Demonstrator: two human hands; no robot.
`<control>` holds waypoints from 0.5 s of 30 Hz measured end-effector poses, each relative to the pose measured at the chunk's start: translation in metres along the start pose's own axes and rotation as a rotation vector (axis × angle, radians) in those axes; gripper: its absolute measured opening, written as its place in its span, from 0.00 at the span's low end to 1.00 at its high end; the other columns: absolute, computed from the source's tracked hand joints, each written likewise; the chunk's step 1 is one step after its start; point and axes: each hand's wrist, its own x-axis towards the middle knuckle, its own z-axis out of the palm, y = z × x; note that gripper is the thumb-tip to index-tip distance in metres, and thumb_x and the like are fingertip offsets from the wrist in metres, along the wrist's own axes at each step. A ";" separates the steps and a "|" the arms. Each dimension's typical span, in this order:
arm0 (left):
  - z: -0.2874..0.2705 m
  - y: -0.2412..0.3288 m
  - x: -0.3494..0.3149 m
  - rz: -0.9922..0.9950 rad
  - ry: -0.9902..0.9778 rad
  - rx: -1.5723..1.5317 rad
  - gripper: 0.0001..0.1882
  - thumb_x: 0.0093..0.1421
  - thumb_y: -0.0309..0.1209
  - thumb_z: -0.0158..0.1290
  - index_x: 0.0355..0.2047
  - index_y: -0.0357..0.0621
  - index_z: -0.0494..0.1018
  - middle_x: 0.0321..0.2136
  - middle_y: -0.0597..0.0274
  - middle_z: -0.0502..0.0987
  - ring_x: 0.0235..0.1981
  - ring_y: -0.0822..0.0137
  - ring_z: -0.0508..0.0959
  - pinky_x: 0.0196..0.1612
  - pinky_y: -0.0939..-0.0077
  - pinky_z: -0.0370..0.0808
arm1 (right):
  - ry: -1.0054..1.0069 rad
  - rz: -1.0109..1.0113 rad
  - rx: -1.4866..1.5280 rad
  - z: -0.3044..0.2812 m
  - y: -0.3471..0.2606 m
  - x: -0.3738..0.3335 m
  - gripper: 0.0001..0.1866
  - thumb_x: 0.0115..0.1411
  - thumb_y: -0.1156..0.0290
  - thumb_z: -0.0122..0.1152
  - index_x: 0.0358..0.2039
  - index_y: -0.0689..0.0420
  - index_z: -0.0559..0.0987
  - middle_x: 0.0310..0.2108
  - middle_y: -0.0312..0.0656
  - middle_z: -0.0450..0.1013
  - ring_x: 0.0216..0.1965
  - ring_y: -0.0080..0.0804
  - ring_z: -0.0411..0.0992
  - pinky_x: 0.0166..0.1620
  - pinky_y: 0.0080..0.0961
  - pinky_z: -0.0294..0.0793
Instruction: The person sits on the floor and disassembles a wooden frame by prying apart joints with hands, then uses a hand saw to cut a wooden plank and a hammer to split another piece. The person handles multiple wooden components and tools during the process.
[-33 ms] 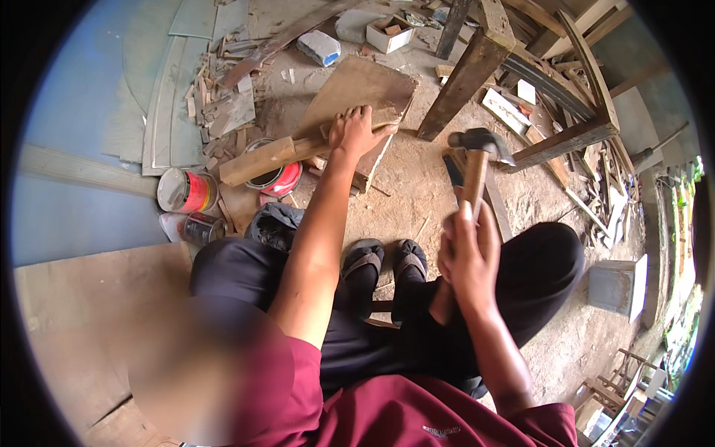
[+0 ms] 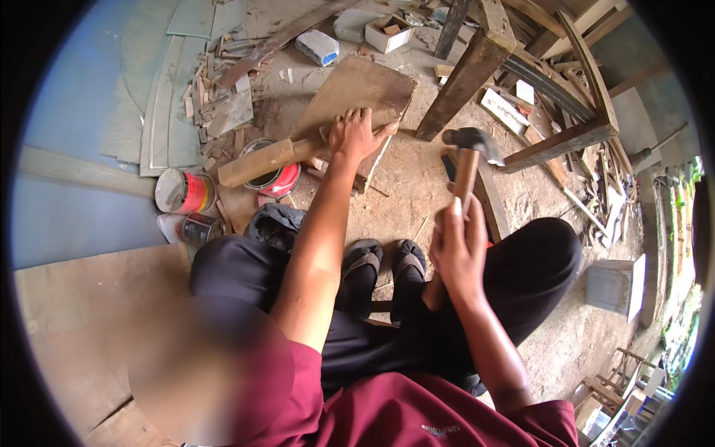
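Note:
My left hand [image 2: 353,137] rests with its fingers bent over the far end of a light piece of wood [image 2: 257,162]. That wood is stepped, with a thick near part and a narrower part running under my palm. Beneath it lies a broad brown board [image 2: 366,83], tilted on the floor. A claw hammer [image 2: 465,173] is in my right hand [image 2: 458,257], fingers wrapped round its wooden handle, the dark head raised and apart from the wood. What lies right under my left palm is hidden.
Two open paint cans, one red [image 2: 281,181] and one red and yellow [image 2: 195,192], stand at the left. A wooden frame with legs [image 2: 465,89] stands at the far right. Wood scraps [image 2: 216,112] litter the floor. A grey box [image 2: 614,285] sits at the right.
The hammer and my right hand have shifted slightly to the left. My left hand and the wood stay in nearly the same place.

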 end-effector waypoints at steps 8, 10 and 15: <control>0.001 0.007 0.012 -0.133 0.092 -0.055 0.18 0.63 0.44 0.44 0.30 0.44 0.76 0.33 0.55 0.80 0.39 0.54 0.78 0.45 0.56 0.71 | 0.124 -0.134 -0.635 0.012 0.072 0.097 0.18 0.71 0.56 0.46 0.44 0.61 0.70 0.20 0.33 0.62 0.21 0.19 0.59 0.24 0.23 0.61; 0.001 0.004 0.016 -0.134 0.069 -0.033 0.19 0.63 0.44 0.44 0.30 0.44 0.76 0.33 0.55 0.80 0.40 0.55 0.78 0.45 0.56 0.71 | 0.122 -0.109 -0.612 0.018 0.075 0.108 0.20 0.71 0.56 0.45 0.44 0.63 0.69 0.21 0.42 0.65 0.23 0.26 0.63 0.27 0.31 0.64; 0.007 0.024 0.020 -0.097 -0.174 -0.056 0.22 0.66 0.46 0.39 0.37 0.44 0.76 0.40 0.56 0.79 0.46 0.59 0.76 0.52 0.56 0.67 | 0.168 0.001 -0.580 0.005 0.105 0.115 0.19 0.71 0.56 0.44 0.37 0.63 0.68 0.21 0.48 0.66 0.23 0.31 0.64 0.28 0.38 0.64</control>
